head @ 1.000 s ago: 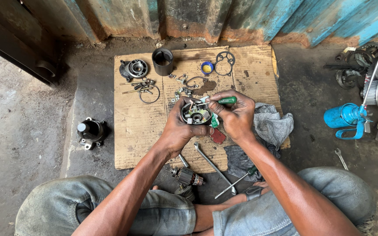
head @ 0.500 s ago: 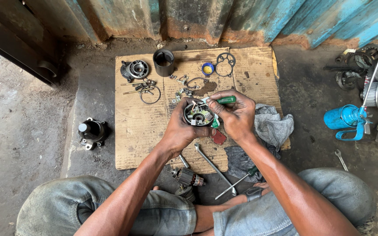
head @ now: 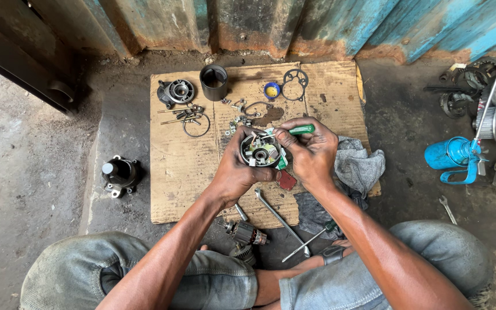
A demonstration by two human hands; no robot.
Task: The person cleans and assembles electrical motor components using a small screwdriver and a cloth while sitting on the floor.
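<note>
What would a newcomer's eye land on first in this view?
Probably the two hands at the centre: the left hand cups a round metal motor housing while the right hand works a green-handled screwdriver into it. Behind them, small parts lie scattered on a cardboard sheet, including a black cylinder. A bright blue oil can stands out at the right.

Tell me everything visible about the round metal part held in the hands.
The round metal part is a dark, greasy cylindrical housing, its open face tilted up to the camera, showing pale fittings around a central hole. The left hand cups it from below above the cardboard sheet. The right hand works a green-handled screwdriver at its rim.
</note>
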